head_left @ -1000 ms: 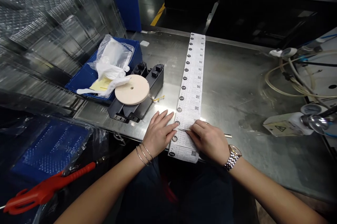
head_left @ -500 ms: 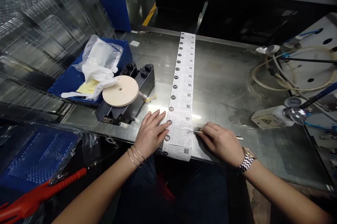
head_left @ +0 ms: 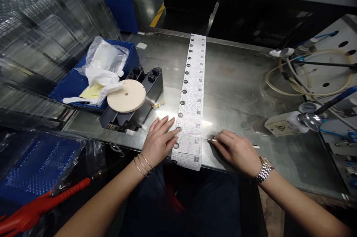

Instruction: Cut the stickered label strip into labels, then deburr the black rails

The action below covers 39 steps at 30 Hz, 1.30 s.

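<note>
A long strip of printed white labels (head_left: pixel 192 92) runs across the metal table, its near end hanging over the front edge. My left hand (head_left: pixel 160 138) lies with fingers spread, their tips touching the strip's left side near its lower end. To the right of the strip, my right hand (head_left: pixel 237 149) is closed on a thin pen-like tool (head_left: pixel 255 146), whose fine metal tip points left and has moved just off the strip's right edge. The tool's middle is hidden by the hand.
A round pale disc (head_left: pixel 126 96) rests on a black fixture (head_left: pixel 154 84) at the left, beside a blue bin (head_left: pixel 134 57) of plastic bags. Tubing (head_left: pixel 267 77) and a white bottle (head_left: pixel 281 123) stand at the right. A red-handled tool (head_left: pixel 67 196) lies lower left.
The tool's tip in my right hand has shifted slightly right, away from the labels. My left hand keeps its place on the strip. The whole view has moved a little.
</note>
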Motion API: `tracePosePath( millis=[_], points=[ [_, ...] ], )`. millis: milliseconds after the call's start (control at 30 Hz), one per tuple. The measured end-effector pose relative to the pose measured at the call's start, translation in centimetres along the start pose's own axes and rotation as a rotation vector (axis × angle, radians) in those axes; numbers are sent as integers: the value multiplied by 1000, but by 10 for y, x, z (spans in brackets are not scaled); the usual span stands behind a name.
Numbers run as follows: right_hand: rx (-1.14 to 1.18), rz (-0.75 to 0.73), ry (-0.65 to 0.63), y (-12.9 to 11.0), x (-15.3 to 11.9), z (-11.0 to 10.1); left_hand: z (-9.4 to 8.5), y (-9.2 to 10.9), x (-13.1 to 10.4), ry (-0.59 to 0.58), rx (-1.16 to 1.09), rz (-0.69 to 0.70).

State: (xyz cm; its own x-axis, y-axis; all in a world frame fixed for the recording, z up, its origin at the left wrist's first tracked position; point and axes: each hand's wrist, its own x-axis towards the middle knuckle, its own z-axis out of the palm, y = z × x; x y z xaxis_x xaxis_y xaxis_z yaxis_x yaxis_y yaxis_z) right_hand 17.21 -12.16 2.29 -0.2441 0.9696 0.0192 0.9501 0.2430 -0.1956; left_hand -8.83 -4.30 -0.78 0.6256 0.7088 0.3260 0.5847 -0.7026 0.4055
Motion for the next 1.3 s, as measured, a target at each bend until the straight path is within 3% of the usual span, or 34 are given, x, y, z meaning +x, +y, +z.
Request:
tracePosePath(
  millis=[200, 300, 433, 533, 667, 800, 1033, 1300],
  points=[
    [314, 111, -25, -3, 4, -10, -3, 4, -7, 11, 19, 33],
    [493, 173, -2, -12, 8, -12, -9, 13, -24, 22, 27, 56],
    [615, 144, -22, -30, 17, -5, -18, 25, -46, -4, 39, 56],
    [570, 116, -12, -40, 23, 4, -20, 24, -46, -8, 13, 52],
    [402, 89, 13, -46, 30, 9, -14, 8, -24, 59, 4, 6],
    [229, 30, 24, -52, 36, 9, -7, -4, -5, 29, 46, 2],
    [57, -45, 58, -63, 44, 13, -7, -5, -7, -6, 39, 19],
    [25, -60, 47, -64, 47, 16, -7, -5, -5, -31, 26, 5]
  ],
)
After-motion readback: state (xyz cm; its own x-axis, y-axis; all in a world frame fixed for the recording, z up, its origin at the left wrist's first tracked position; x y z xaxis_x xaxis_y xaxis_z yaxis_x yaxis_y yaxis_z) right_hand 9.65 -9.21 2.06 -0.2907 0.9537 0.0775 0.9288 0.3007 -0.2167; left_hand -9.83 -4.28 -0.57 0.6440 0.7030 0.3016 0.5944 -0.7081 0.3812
